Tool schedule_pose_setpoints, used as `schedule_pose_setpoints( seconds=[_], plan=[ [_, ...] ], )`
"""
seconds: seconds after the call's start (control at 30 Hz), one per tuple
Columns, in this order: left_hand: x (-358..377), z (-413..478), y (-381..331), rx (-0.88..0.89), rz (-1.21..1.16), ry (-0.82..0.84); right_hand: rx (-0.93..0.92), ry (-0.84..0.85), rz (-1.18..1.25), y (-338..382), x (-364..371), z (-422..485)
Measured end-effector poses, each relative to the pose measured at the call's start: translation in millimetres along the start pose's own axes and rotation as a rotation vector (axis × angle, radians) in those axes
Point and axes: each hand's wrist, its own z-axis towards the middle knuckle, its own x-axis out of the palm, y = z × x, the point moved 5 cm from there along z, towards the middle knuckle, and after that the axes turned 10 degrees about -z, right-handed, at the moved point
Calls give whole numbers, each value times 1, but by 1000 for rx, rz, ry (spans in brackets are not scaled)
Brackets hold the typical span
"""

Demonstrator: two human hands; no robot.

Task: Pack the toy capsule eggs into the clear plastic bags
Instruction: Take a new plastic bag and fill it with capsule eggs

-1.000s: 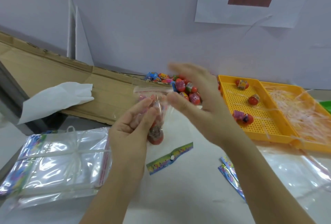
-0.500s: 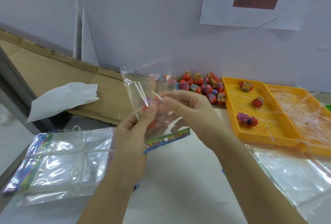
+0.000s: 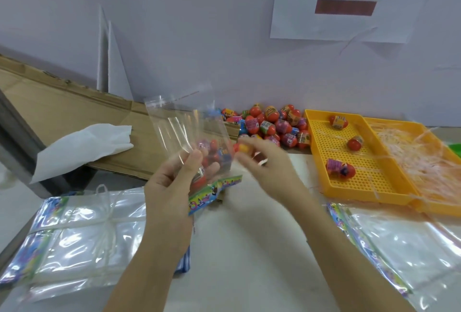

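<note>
Left hand [image 3: 169,187] pinches a crinkly clear bag [image 3: 179,127] of glossy round eggs [image 3: 213,147]. Right hand [image 3: 264,164] is just beside it, grip too blurry to tell.

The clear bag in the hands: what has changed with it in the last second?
The left hand lifted the clear bag, eggs inside, upright. The right hand came to its mouth, then drew away rightward; it is blurred. The egg pile, yellow tray and bundled bags stayed put.

Two hands [image 3: 172,187] [image 3: 267,164], one held bag [image 3: 179,132], two yellow trays [image 3: 324,142] [image 3: 439,208], three eggs [image 3: 338,122] [image 3: 354,143] [image 3: 340,168] in one
</note>
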Motion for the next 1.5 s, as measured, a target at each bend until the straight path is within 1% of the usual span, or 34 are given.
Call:
schedule_pose_setpoints(
  seconds=[0.07, 0.1, 0.17, 0.23, 0.27, 0.33, 0.43, 0.5, 0.57, 0.67, 0.77, 0.9, 0.93, 1.0, 1.1, 1.2, 1.3, 1.37, 1.43, 1.5],
  plan=[
    [1, -1, 3, 2, 44, 39, 83, -159, 139, -3, -32, 6],
    [2, -2, 5, 8, 90, 58, 75, -209, 229, 2, -47, 6],
    [5, -5, 10, 19, 176, 114, -27, -265, 381, 19, -73, 2],
    [8, -7, 13, 34, 240, 181, -189, -246, 425, 42, -90, -8],
    [9, -8, 14, 43, 272, 210, -241, -224, 411, 52, -94, -12],
    [11, -10, 14, 56, 293, 249, -276, -213, 291, 66, -99, -18],
    [11, -10, 15, 53, 264, 266, -261, -244, -56, 73, -100, -23],
    [12, -10, 16, 63, 275, 309, -254, -244, -221, 75, -99, -23],
    [12, -11, 16, 69, 299, 343, -256, -241, -286, 76, -97, -23],
    [13, -12, 17, 63, 330, 384, -278, -238, -284, 77, -94, -24],
    [17, -13, 16, 74, 353, 418, -267, -195, -273, 78, -86, -24],
    [16, -13, 17, 53, 364, 401, -290, -64, -193, 76, -77, -22],
    [15, -13, 17, 44, 361, 397, -303, -37, -191, 76, -76, -23],
    [15, -12, 17, 25, 332, 396, -340, -4, -265, 77, -74, -24],
    [13, -9, 17, 29, 303, 367, -336, -7, -301, 79, -72, -24],
    [11, -7, 18, 46, 291, 343, -273, -49, -163, 77, -73, -21],
    [10, -6, 18, 79, 280, 310, -290, -84, 11, 80, -74, -23],
    [10, -5, 17, 118, 298, 307, -297, -23, 56, 82, -69, -24],
    [9, -6, 17, 139, 315, 325, -304, 62, -9, 82, -61, -23],
    [6, -5, 19, 124, 342, 332, -256, 161, -94, 77, -52, -21]
  ],
)
